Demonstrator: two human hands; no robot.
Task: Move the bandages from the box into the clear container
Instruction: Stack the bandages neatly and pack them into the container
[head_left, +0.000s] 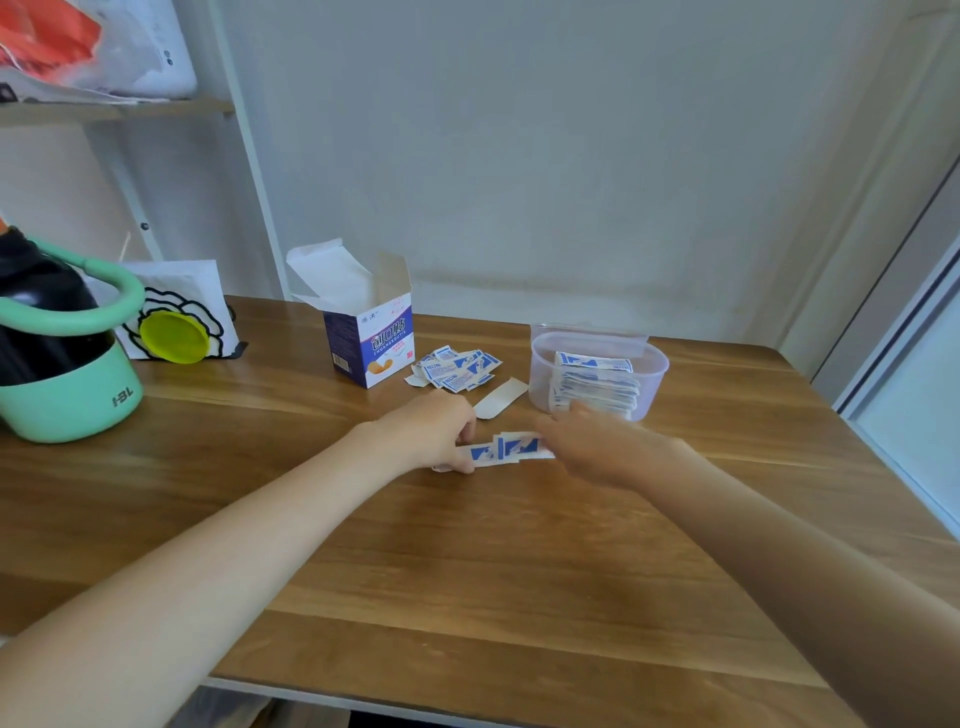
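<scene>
Both forearms reach in over the wooden counter (467, 561) from the near edge. Left hand (428, 428) has its fingers curled round the left end of a small bunch of bandages (501, 449), blue-and-white wrappers, held low at the counter surface. Right hand (592, 447) is at the right end of the same bunch; it's motion-blurred, so I cannot tell whether it's gripping or only touching.

Just beyond the hands, a single pale strip (500, 397) lies flat on the counter, between the hands and the clear container (597, 374). The container sits just past the right hand, upright, with a stack of wrapped bandages (595, 382) inside it.

Left of the container and apart from it: a loose pile of bandages (457, 368) on the counter. Beside that pile, the bandage box (370, 343), standing upright, top flaps open.

Far left: mint-green tub (72, 395) with a handle, dark object inside. Behind it a white bag with a black flower outline (176, 312) and a yellow-green disc (174, 336) in front of it. Top left, a shelf (114, 109) holding bagged items. White wall (571, 156) behind the counter.
</scene>
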